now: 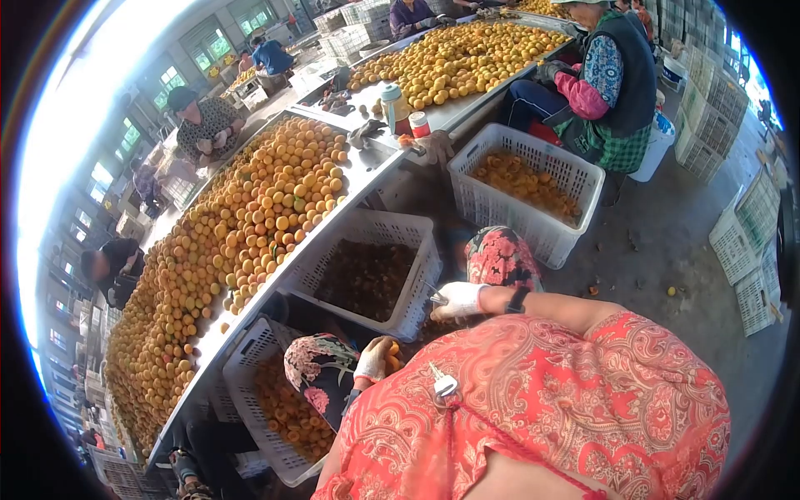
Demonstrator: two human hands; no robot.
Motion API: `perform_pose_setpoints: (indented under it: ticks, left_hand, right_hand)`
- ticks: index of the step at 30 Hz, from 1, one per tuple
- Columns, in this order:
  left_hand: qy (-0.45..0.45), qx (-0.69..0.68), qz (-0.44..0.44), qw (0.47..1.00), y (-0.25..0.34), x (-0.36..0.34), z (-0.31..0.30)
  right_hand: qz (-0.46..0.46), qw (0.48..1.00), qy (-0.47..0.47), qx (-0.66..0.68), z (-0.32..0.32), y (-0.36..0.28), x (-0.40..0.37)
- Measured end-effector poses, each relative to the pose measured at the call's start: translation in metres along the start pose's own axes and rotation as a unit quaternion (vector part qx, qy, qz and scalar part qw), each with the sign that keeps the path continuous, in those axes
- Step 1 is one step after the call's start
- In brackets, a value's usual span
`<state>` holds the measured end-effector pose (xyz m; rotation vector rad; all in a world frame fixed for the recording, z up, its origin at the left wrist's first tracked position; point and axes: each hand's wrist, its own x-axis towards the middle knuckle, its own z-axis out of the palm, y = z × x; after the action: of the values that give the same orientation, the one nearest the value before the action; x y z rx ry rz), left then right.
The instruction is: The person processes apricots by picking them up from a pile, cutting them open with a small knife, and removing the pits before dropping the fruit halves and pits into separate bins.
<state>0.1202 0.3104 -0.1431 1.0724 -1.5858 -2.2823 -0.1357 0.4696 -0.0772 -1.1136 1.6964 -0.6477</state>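
My left hand (372,360), in a white glove, is closed around an orange apricot (391,357) above my floral-trousered knee. Just above it in the picture my right hand (457,300), also gloved, grips a small metal knife (436,293) whose tip points toward a white crate of dark pits (421,283). Both hands hover between my knees. A second white crate (242,367) with cut apricot pieces stands under my left hand, by the table's edge.
A long metal table (367,167) heaped with apricots (242,225) runs along the left. Another crate of cut fruit (583,179) stands further on beside a seated person (612,83). More people work across the table. Stacked empty crates (742,242) line the right.
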Motion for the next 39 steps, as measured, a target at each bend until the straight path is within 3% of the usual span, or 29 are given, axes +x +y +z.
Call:
perform_pose_setpoints:
  ticks: [2, 4, 7, 39]
  left_hand:
    - [-0.022, 0.043, 0.047, 0.998, 0.000, -0.001, 0.000]
    - [0.014, -0.030, -0.045, 0.998, 0.017, -0.011, 0.011]
    - [0.013, -0.032, -0.054, 0.998, 0.014, -0.008, 0.009]
    - [0.005, -0.010, -0.041, 0.999, 0.014, -0.007, 0.008]
  right_hand:
    - [0.002, 1.000, -0.001, -0.001, -0.001, 0.000, 0.000]
    - [0.003, 1.000, -0.001, -0.002, 0.000, 0.002, 0.001]
    - [-0.008, 1.000, 0.006, -0.008, 0.001, 0.006, 0.004]
    - [-0.013, 1.000, 0.017, -0.015, 0.002, 0.007, 0.006]
